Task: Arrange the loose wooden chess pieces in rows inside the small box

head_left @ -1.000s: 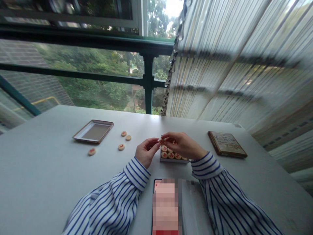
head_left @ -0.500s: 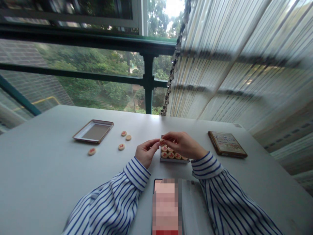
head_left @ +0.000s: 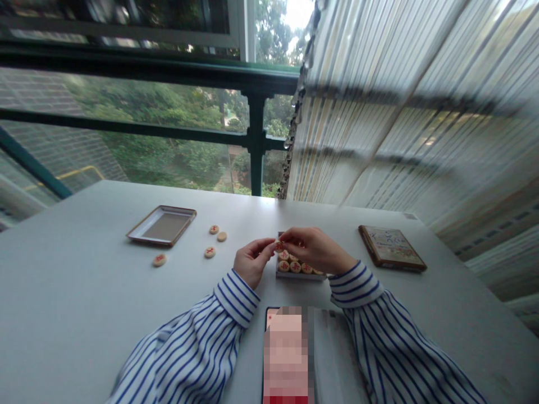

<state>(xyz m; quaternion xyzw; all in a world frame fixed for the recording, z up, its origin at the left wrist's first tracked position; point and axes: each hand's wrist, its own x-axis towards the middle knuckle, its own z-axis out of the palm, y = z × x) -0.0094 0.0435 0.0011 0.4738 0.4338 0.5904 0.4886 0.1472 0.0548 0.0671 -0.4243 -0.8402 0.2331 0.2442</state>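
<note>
A small white box (head_left: 300,275) holding several round wooden chess pieces with red marks sits on the white table (head_left: 84,314) in front of me. My left hand (head_left: 251,261) and my right hand (head_left: 314,248) meet above the box's left edge, fingertips pinched on one round piece (head_left: 279,246). Both wrists wear blue-striped white sleeves.
Several loose round pieces (head_left: 209,252) lie left of the box, one further left (head_left: 159,260). An empty shallow tray (head_left: 161,225) stands at the back left. A brown decorated lid (head_left: 391,247) lies at the right. A phone (head_left: 286,353) lies near me. Window rail and blinds stand behind.
The two hands have sunk slightly toward the box with the piece between them; otherwise nothing has moved.
</note>
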